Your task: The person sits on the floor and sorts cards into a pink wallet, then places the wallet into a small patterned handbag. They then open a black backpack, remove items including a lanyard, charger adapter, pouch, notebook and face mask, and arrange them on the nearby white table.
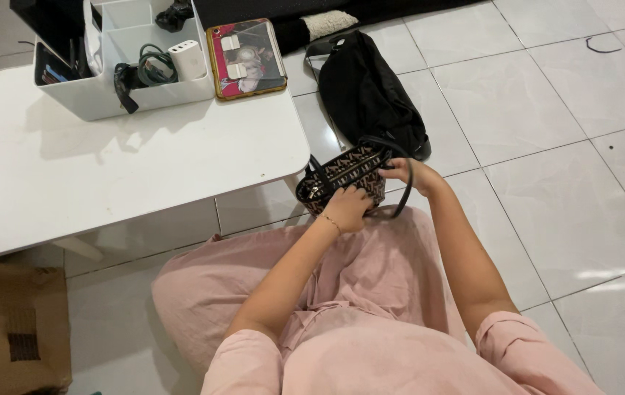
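Right now, seated on the floor: person in pink clothes, knees folded.
Bag: small dark patterned fabric handbag (345, 175) rests on the lap's edge, just beside the low white table (108, 168), close enough to work on.
Left hand (347, 206): fingers curled over the bag's near side, steadying it.
Right hand (406, 172): fingers pinched on the bag's far end by the black strap (405, 192).
Behind: black soft bag (371, 91) on white floor tiles (546, 146).
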